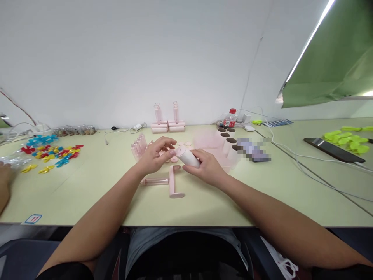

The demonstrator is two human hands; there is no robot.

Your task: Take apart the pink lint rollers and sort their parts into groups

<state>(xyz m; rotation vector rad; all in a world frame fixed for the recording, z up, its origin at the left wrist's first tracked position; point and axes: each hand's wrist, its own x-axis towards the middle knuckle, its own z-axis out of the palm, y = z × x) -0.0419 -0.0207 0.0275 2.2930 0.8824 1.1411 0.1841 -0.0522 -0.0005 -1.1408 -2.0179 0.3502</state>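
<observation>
A white roll (pixel 190 158) with a pink disc (pixel 180 151) on its end lies tilted in my right hand (pixel 207 168), whose fingers wrap round its lower part. My left hand (pixel 157 154) is at the disc end, its fingers apart and curved, the thumb and a fingertip close to the disc's edge. Just below the hands a pink U-shaped frame (pixel 172 182) with a clear tubular handle (pixel 156 181) lies on the table. Small pink discs (pixel 174 159) lie behind, partly hidden by the hands.
Two pink holders (pixel 176 125) stand by the wall. Clear pink handles (pixel 139 146) stand left of centre; dark-topped rolls (pixel 231 140) and a bottle (pixel 230 118) are to the right. Colourful pieces (pixel 55 153) and another person's arm (pixel 4 186) are far left. Cables and a phone (pixel 332 149) lie right.
</observation>
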